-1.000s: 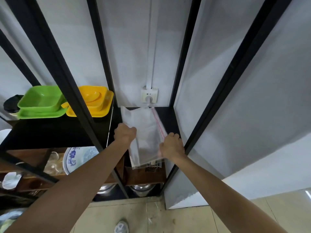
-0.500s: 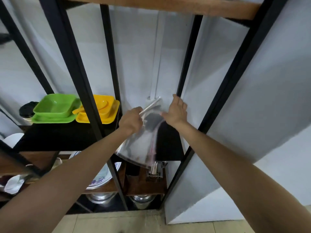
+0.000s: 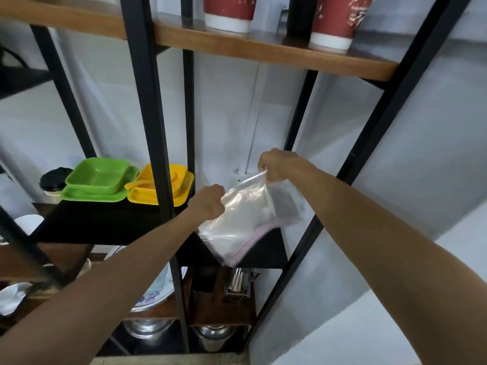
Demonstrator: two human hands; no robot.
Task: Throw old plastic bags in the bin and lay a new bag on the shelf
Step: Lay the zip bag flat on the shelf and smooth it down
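Observation:
A clear plastic bag [image 3: 245,219] with a pink strip along one edge hangs in the air above the black shelf [image 3: 266,252]. My left hand [image 3: 209,200] is closed on the bag's upper left corner. The upper right corner is pinched in my right hand [image 3: 276,165], which is slightly higher. The bag's lower end droops to about the shelf's front edge. No bin is in view.
Green dishes [image 3: 98,181] and yellow dishes [image 3: 163,187] sit on the black shelf to the left, behind a black upright post [image 3: 150,122]. Red paper cups [image 3: 229,11] stand on the wooden shelf above. A patterned plate, utensils and metal pots fill the lower levels.
The bag went from lying flat on the black shelf to being lifted off it by both hands. The view has tilted upward, revealing the wooden shelf with cups.

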